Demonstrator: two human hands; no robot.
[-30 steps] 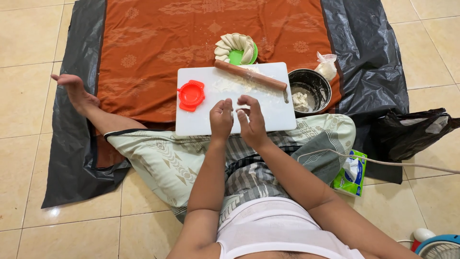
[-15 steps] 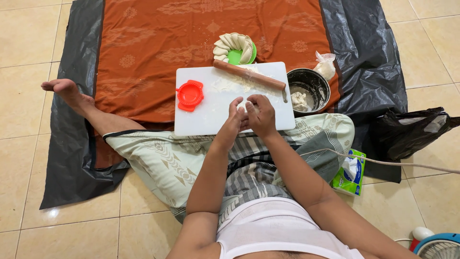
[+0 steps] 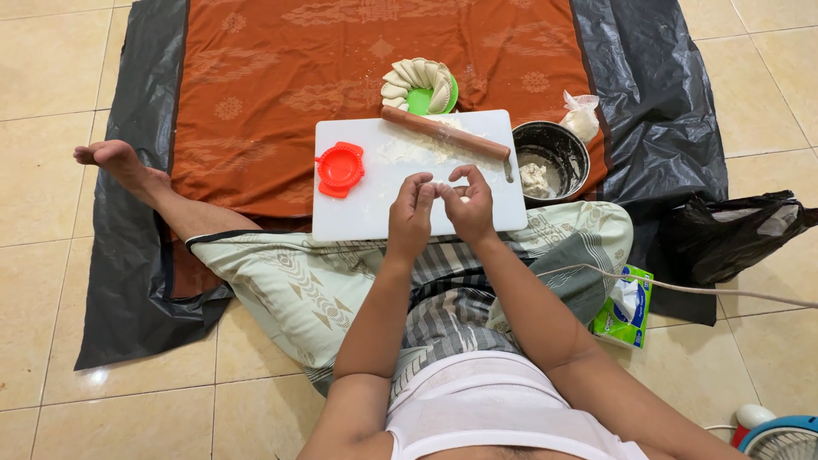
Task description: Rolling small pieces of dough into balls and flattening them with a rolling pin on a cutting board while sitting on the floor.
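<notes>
My left hand (image 3: 411,215) and my right hand (image 3: 467,203) are together over the near part of a white cutting board (image 3: 358,213), fingers pinching a small white piece of dough (image 3: 440,186) between them. A red dumpling press (image 3: 341,168) lies on the board's left side. Along the board's far edge rests a wooden rolling pin (image 3: 443,133), with a patch of flour beside it. Just beyond the board stands a green plate (image 3: 419,85) ringed with folded dumplings.
A dark metal bowl (image 3: 552,158) with dough sits right of the board, a small white plastic bag (image 3: 580,115) behind it. An orange cloth (image 3: 281,77) over black plastic sheeting covers the tiled floor. A tissue pack (image 3: 625,305) and black bag (image 3: 733,234) lie at right.
Both hands closed together around the dough piece and shifted slightly. The view moved a little; the things on the board stayed in place.
</notes>
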